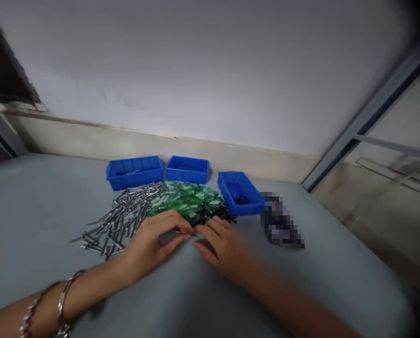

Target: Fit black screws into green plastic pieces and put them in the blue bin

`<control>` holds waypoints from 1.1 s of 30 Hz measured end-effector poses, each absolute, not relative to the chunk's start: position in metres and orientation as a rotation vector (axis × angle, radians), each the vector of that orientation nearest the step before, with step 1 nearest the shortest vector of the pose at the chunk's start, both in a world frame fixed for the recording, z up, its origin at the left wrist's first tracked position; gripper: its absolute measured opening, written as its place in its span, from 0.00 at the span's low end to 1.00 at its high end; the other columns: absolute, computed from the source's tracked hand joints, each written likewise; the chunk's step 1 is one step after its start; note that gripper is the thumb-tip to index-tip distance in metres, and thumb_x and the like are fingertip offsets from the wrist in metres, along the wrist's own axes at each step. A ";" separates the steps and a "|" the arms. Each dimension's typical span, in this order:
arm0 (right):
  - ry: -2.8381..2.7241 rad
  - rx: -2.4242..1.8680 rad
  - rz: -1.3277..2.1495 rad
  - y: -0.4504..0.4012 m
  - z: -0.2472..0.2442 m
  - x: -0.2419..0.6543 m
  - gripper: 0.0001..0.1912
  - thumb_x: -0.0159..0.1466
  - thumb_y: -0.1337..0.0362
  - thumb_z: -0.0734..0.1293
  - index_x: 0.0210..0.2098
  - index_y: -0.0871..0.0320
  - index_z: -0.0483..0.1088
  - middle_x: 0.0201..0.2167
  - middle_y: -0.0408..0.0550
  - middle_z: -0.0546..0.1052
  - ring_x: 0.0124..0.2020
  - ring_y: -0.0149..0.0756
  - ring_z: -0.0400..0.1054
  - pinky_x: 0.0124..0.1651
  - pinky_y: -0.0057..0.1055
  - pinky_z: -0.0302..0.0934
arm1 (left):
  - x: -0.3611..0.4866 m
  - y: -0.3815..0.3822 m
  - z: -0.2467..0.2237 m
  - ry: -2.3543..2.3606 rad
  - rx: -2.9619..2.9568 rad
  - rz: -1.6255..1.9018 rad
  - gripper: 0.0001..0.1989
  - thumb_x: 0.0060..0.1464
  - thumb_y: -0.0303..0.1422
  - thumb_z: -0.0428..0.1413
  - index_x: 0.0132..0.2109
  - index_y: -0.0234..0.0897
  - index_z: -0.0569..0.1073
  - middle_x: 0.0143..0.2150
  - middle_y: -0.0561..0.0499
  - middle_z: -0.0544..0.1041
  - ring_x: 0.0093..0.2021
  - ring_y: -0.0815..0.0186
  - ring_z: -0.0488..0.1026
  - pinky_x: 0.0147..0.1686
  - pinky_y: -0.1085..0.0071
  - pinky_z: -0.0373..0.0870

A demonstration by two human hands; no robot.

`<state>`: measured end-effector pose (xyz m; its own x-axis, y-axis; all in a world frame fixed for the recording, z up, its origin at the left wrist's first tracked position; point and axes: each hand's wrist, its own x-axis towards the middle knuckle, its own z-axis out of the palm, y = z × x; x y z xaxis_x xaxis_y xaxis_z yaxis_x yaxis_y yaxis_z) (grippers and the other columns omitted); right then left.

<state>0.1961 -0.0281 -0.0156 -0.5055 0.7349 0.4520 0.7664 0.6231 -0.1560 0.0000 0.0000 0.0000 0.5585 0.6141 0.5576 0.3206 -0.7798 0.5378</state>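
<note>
Grey tabletop [41, 220] lies under your forearms, and a metal bracelet [64, 300] circles your left wrist. Your left hand [148, 249] rests at the near edge of the heap, its fingers closed on a small green piece [169, 237], with a thin metal end showing past the fingertips. Your right hand [224, 253] lies just beside it, fingers curled and nearly meeting the left; blur hides whether they grip anything, so I can't tell. A pinch low on the piece, close to your fingertips, would keep it steady and in view.

Just ahead, loose metal pins [120, 220] fan out to the left, touching a heap of translucent green pieces [188, 199], with dark pieces [213, 216] along its right edge. Beyond stand a left blue bin [134, 180], a middle blue bin [187, 176] and a right blue bin [240, 206], the last holding dark parts [240, 200]. A pixelated bundle [282, 220] lies past it, and a pale wall [195, 70] closes the view.
</note>
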 end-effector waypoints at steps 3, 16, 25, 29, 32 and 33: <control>-2.376 -1.119 -0.114 -0.029 -0.015 0.194 0.10 0.65 0.63 0.59 0.36 0.59 0.71 0.31 0.48 0.72 0.35 0.37 0.64 0.37 0.32 0.62 | 0.001 -0.004 -0.001 0.704 2.421 1.042 0.06 0.56 0.24 0.52 0.39 0.39 0.70 0.33 0.52 0.72 0.35 0.70 0.69 0.34 0.75 0.67; -2.256 -1.083 -0.097 -0.026 -0.013 0.200 0.16 0.67 0.65 0.53 0.35 0.59 0.71 0.29 0.49 0.72 0.34 0.36 0.63 0.39 0.34 0.62 | 0.001 -0.002 -0.002 0.946 2.585 0.787 0.08 0.61 0.31 0.45 0.40 0.37 0.68 0.37 0.48 0.70 0.38 0.65 0.69 0.39 0.68 0.68; -2.226 -1.084 -0.074 -0.026 -0.010 0.202 0.16 0.68 0.63 0.53 0.34 0.59 0.71 0.28 0.49 0.71 0.33 0.35 0.62 0.39 0.32 0.61 | 0.001 -0.003 0.001 1.007 2.685 0.768 0.12 0.62 0.32 0.42 0.36 0.36 0.68 0.35 0.49 0.70 0.35 0.65 0.67 0.37 0.67 0.64; -2.231 -1.093 -0.047 -0.025 -0.010 0.202 0.16 0.68 0.62 0.53 0.34 0.58 0.70 0.29 0.48 0.71 0.34 0.35 0.63 0.38 0.33 0.62 | 0.001 -0.005 0.001 0.979 2.691 0.827 0.11 0.62 0.31 0.42 0.37 0.36 0.67 0.35 0.49 0.70 0.35 0.65 0.66 0.36 0.67 0.63; -2.234 -1.080 -0.023 -0.025 -0.011 0.203 0.15 0.67 0.63 0.54 0.34 0.59 0.70 0.29 0.49 0.71 0.34 0.36 0.63 0.38 0.34 0.62 | 0.001 -0.005 -0.001 0.971 2.693 0.905 0.08 0.61 0.29 0.43 0.38 0.36 0.67 0.36 0.49 0.70 0.37 0.65 0.67 0.37 0.67 0.63; -2.240 -1.078 -0.012 -0.025 -0.011 0.203 0.15 0.67 0.63 0.54 0.34 0.59 0.70 0.29 0.49 0.71 0.34 0.36 0.63 0.38 0.34 0.62 | 0.001 -0.005 -0.002 0.968 2.694 0.929 0.07 0.61 0.29 0.44 0.39 0.36 0.66 0.37 0.49 0.70 0.37 0.64 0.67 0.37 0.67 0.64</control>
<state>0.2035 -0.0248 -0.0111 -0.4554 0.6976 0.5532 0.7036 0.6627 -0.2565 0.0012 -0.0054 -0.0019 0.6040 0.6140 0.5081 0.5329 -0.7852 0.3154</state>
